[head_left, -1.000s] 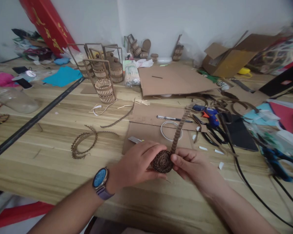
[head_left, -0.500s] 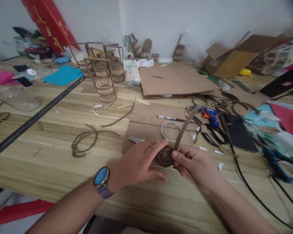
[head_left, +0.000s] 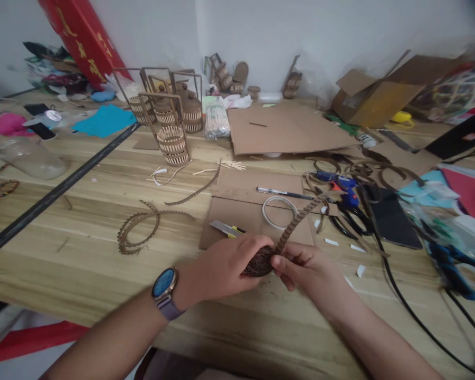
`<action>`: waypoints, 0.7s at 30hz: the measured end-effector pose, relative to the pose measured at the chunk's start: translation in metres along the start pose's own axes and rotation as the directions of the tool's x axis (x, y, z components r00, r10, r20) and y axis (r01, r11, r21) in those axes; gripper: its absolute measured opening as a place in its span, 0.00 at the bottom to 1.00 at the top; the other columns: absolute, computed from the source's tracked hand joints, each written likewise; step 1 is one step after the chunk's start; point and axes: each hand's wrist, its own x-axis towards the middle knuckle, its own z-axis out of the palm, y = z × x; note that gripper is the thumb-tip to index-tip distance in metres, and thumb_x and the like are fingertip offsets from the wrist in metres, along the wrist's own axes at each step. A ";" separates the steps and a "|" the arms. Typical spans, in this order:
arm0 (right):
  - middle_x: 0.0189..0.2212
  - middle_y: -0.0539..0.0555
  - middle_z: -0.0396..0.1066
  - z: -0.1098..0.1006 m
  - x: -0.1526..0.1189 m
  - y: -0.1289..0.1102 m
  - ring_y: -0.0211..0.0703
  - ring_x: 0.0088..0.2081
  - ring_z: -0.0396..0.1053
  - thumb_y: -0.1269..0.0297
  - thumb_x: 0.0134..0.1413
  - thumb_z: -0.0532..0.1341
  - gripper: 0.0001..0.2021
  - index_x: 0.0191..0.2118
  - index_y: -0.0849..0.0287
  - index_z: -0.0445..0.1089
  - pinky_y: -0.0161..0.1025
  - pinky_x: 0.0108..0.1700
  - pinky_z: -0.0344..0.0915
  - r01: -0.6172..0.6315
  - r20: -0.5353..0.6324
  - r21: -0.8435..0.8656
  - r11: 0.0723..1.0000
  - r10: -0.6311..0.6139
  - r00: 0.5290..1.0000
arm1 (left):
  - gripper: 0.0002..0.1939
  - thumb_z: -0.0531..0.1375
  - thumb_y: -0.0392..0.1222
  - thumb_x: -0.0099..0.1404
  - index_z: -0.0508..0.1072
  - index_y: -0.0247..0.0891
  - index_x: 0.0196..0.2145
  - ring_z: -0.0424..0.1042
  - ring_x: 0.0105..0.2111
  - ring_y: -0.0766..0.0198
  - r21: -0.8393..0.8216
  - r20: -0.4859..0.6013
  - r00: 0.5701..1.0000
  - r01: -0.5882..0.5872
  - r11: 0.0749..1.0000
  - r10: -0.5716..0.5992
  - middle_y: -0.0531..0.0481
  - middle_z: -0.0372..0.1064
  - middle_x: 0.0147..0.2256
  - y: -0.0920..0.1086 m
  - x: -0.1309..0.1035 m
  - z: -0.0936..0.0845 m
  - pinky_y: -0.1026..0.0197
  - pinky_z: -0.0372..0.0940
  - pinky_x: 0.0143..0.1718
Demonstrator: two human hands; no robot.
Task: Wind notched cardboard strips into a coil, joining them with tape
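A tight coil of brown corrugated cardboard strip is held between my hands above the table's front part. My left hand wraps around the coil's left side, with a watch on the wrist. At the coil's right edge, my right hand pinches the strip between thumb and fingers. The strip's loose end rises to the upper right. Behind my hands lie a white ring, a pen and a utility knife on cardboard pieces.
Loose corrugated strips lie to the left. Small lidded baskets with tall handles stand behind. At right are a blue glue gun, black-handled scissors, a phone and a black cable. A large cardboard sheet lies at the back.
My left hand has closed around the coil, which has moved slightly left and down. The strip's loose end now leans farther right. More of the utility knife shows.
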 end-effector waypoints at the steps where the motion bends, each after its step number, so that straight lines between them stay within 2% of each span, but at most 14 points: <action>1: 0.13 0.45 0.61 -0.001 0.000 -0.001 0.33 0.18 0.54 0.39 0.50 0.63 0.25 0.22 0.57 0.65 0.34 0.22 0.49 0.005 0.019 -0.022 1.000 -0.005 1.000 | 0.23 0.62 0.33 0.62 0.60 0.40 0.53 0.74 0.44 0.54 -0.004 0.017 1.000 -0.022 1.000 0.023 0.44 0.72 0.46 -0.001 0.000 -0.001 0.57 0.68 0.42; 4: 0.14 0.44 0.59 -0.002 -0.001 -0.007 0.33 0.17 0.55 0.41 0.48 0.65 0.24 0.21 0.57 0.65 0.34 0.22 0.50 -0.001 0.083 -0.026 1.000 0.003 0.997 | 0.23 0.62 0.35 0.62 0.60 0.38 0.54 0.74 0.43 0.53 0.017 0.074 0.995 -0.074 0.997 0.073 0.42 0.72 0.46 -0.004 -0.001 -0.003 0.56 0.68 0.41; 7: 0.14 0.44 0.60 -0.001 -0.002 -0.014 0.33 0.17 0.57 0.41 0.45 0.66 0.24 0.20 0.57 0.64 0.34 0.21 0.50 -0.015 0.070 -0.017 1.000 0.016 0.997 | 0.21 0.62 0.38 0.65 0.62 0.37 0.54 0.75 0.43 0.52 0.033 0.075 0.995 -0.075 0.997 0.073 0.42 0.72 0.45 -0.002 -0.001 -0.004 0.54 0.69 0.41; 10: 0.12 0.45 0.62 0.000 -0.003 -0.016 0.34 0.17 0.56 0.39 0.46 0.65 0.25 0.20 0.56 0.63 0.34 0.21 0.51 -0.013 -0.015 -0.052 0.999 0.013 1.000 | 0.27 0.63 0.41 0.65 0.60 0.38 0.58 0.72 0.49 0.49 0.012 0.026 1.000 -0.007 1.000 0.006 0.40 0.71 0.49 0.002 0.000 -0.003 0.50 0.68 0.46; 12: 0.12 0.46 0.64 -0.002 -0.002 -0.014 0.35 0.17 0.57 0.39 0.47 0.64 0.24 0.21 0.57 0.64 0.35 0.22 0.52 -0.006 -0.077 -0.054 0.999 0.002 0.997 | 0.36 0.67 0.43 0.62 0.56 0.41 0.63 0.72 0.51 0.49 -0.123 -0.022 0.995 0.095 0.988 -0.099 0.39 0.69 0.52 0.003 0.000 -0.001 0.49 0.68 0.48; 14: 0.13 0.47 0.65 -0.004 -0.002 -0.012 0.35 0.17 0.59 0.40 0.47 0.65 0.24 0.22 0.57 0.65 0.35 0.23 0.53 0.007 -0.131 -0.023 1.000 -0.010 0.991 | 0.41 0.68 0.45 0.60 0.52 0.42 0.65 0.75 0.46 0.52 -0.388 -0.043 0.969 0.208 0.898 -0.243 0.41 0.72 0.50 0.004 0.000 0.001 0.52 0.71 0.44; 17: 0.15 0.47 0.65 -0.005 -0.001 -0.010 0.35 0.17 0.60 0.40 0.45 0.66 0.23 0.21 0.57 0.65 0.35 0.23 0.56 0.030 -0.183 0.048 0.998 -0.021 0.983 | 0.37 0.67 0.46 0.61 0.56 0.39 0.63 0.78 0.36 0.58 -0.730 0.028 0.914 0.295 0.617 -0.404 0.45 0.76 0.41 0.003 0.002 0.003 0.57 0.72 0.36; 19: 0.15 0.47 0.65 -0.004 0.000 -0.010 0.35 0.17 0.60 0.41 0.45 0.67 0.23 0.21 0.57 0.65 0.35 0.23 0.57 0.041 -0.190 0.084 0.996 -0.024 0.981 | 0.29 0.66 0.48 0.61 0.65 0.37 0.57 0.78 0.34 0.59 -0.819 0.087 0.899 0.310 0.482 -0.430 0.45 0.77 0.38 0.003 0.004 0.003 0.59 0.72 0.36; 21: 0.15 0.46 0.65 -0.003 0.000 -0.010 0.34 0.17 0.60 0.41 0.44 0.67 0.23 0.21 0.57 0.66 0.35 0.22 0.57 0.043 -0.188 0.101 0.994 -0.023 0.982 | 0.22 0.66 0.50 0.60 0.73 0.35 0.47 0.78 0.33 0.59 -0.848 0.129 0.893 0.324 0.418 -0.431 0.46 0.77 0.37 0.003 0.005 0.002 0.59 0.72 0.35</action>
